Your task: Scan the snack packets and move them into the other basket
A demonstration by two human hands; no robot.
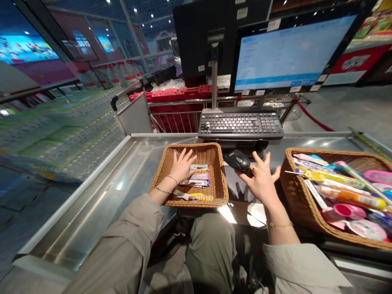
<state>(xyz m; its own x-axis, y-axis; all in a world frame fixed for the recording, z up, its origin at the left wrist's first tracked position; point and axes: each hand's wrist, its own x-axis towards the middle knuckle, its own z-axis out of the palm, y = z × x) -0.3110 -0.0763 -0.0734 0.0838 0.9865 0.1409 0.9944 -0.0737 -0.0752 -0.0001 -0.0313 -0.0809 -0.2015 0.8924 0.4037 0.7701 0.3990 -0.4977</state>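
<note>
Closest to the lens we've got our beige jacket sleeves [122,241] and olive trousers [211,253], and we're sitting right up at a checkout with both arms reaching out over a stainless steel worktop [101,192]. Our left hand [183,165] is resting palm-down on a small pile of flat snack packets [196,177] inside a wicker basket [219,179], fingers spread apart and not clamped on anything. One more stick-shaped packet [192,197] is lying loose near the front of that basket. Our right hand [260,179] is hanging in the air between the two baskets, fingers apart and curled up a bit, right beside a black handheld scanner [237,160]. We can't tell if the scanner is actually touching the palm, but the fingers aren't wrapped around it. Just right of us, a bigger wicker basket [294,196] is packed with colorful tubes and packets [349,196]. Straight ahead we're looking at a black keyboard [240,125] and a tilted monitor [294,51], with red shopping baskets [174,118] stacked behind them.
</note>
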